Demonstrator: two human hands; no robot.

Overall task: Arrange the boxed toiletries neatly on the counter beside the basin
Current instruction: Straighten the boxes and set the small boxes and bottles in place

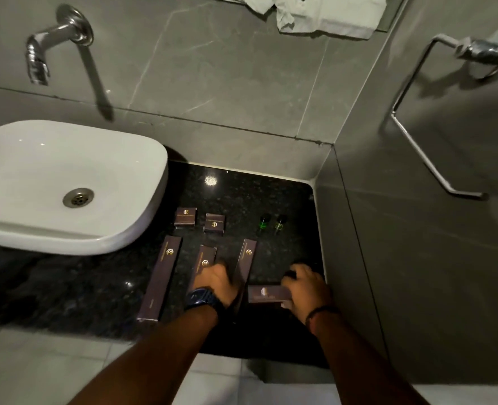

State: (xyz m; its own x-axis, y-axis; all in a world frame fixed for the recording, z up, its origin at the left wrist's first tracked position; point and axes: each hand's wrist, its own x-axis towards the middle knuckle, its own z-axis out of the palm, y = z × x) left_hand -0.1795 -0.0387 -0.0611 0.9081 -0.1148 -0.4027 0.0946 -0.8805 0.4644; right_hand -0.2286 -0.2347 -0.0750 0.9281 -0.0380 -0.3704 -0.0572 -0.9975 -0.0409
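Looking down at a black granite counter (pixel 66 287) with a white vessel basin (pixel 66 182) sitting on its left part, chrome wall spout (pixel 41 54) above it. On the side wall to the right there's a chrome towel ring (pixel 435 118).

All the boxed stuff sits on the counter between the basin and the right wall. Three long dark boxes run front to back: the left long box (pixel 161 277) just beside the basin's right edge, the middle long box (pixel 205 260) next to it, and the right long box (pixel 246 260) a bit further right. A fourth long box (pixel 266 293) lies crosswise near the front right corner.

The left hand (pixel 215 285), dark watch (pixel 202 299) on the wrist, is pressed down over the near ends of the middle and right long boxes, fingers curled and touching both; can't tell how tight, it's blurry. The right hand (pixel 307 290) is clamped on the right end of the crosswise box, fingers wrapped over the top, thumb underneath.

Behind the long ones, two small square boxes (pixel 185 216) (pixel 214 222) sit side by side, slightly apart. Toward the right edge, two tiny green bottles (pixel 264 220) (pixel 280 223) stand close together.
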